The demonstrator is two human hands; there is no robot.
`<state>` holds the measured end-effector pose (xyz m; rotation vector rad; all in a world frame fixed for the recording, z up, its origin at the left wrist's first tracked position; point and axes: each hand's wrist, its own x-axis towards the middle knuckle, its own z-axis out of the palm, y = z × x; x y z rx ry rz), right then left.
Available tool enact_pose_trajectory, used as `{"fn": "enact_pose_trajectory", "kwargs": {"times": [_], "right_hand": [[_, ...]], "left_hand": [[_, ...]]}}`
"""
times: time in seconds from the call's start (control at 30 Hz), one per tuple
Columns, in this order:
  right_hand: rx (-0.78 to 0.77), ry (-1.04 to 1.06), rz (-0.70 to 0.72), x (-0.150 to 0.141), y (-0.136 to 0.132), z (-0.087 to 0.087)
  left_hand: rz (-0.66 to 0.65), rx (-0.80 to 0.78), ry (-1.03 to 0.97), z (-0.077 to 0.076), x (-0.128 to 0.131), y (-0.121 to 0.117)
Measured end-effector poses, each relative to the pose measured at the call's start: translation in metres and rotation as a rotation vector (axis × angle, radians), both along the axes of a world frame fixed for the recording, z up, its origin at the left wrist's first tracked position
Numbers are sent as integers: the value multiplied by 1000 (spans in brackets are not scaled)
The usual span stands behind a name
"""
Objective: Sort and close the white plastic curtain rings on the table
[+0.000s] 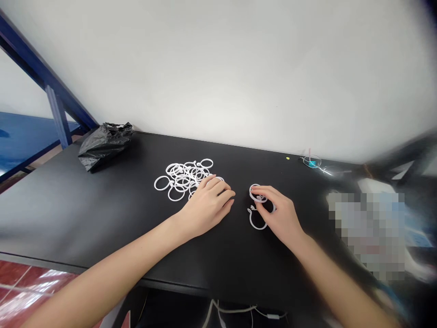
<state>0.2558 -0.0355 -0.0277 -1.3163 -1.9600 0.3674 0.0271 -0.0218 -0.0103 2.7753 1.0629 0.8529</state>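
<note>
A loose pile of white plastic curtain rings (pixel 182 183) lies on the black table, each a thin loop, some with a small knobbed end. My left hand (pixel 212 200) rests palm down over the pile's right edge, its fingers loosely bent and apart; what lies under the palm is hidden. To the right, my right hand (pixel 276 208) pinches a white curtain ring (pixel 253 197) between thumb and fingertips, just above the tabletop. Another open ring (pixel 256 227) lies below that hand, partly covered by the thumb and palm.
A crumpled black plastic bag (pixel 105 145) sits at the table's back left. Toward the back right are a small yellow bit (pixel 287 158) and a clear, shiny wrapper (pixel 312 161). A blurred-out package (pixel 368 232) stands at the right. White cables (pixel 235 310) hang below the front edge.
</note>
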Motion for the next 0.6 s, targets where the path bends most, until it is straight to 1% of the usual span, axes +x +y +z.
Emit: {"fn": "enact_pose_trajectory", "kwargs": {"times": [0.07,0.13,0.2,0.27,0.37,0.43,0.5,0.53,0.6], "right_hand": [[10,43,-8,-1,-1,2],[19,86,-45,-1,-2,3],[15,139,-117,-1,-3,5],[-15,237,-206,0,-2,5],[-67,402,-296,2,-1,7],[-92,479,-298,2,0,8],[-169,581,-260,0,0,11],[-232,648,-228,-2,-1,13],[-384,775,-144,-6,-2,16]], "left_hand": [[-4,-2,1,1,0,0],[-8,-11,0,1,1,0],[-12,-20,0,1,1,0],[-24,-28,1,1,0,1],[-88,-30,-16,1,0,0],[-142,-51,-57,2,1,-3],[-167,-149,-128,3,3,-8],[-172,-233,-180,3,4,-11],[-172,-453,-309,3,7,-15]]}}
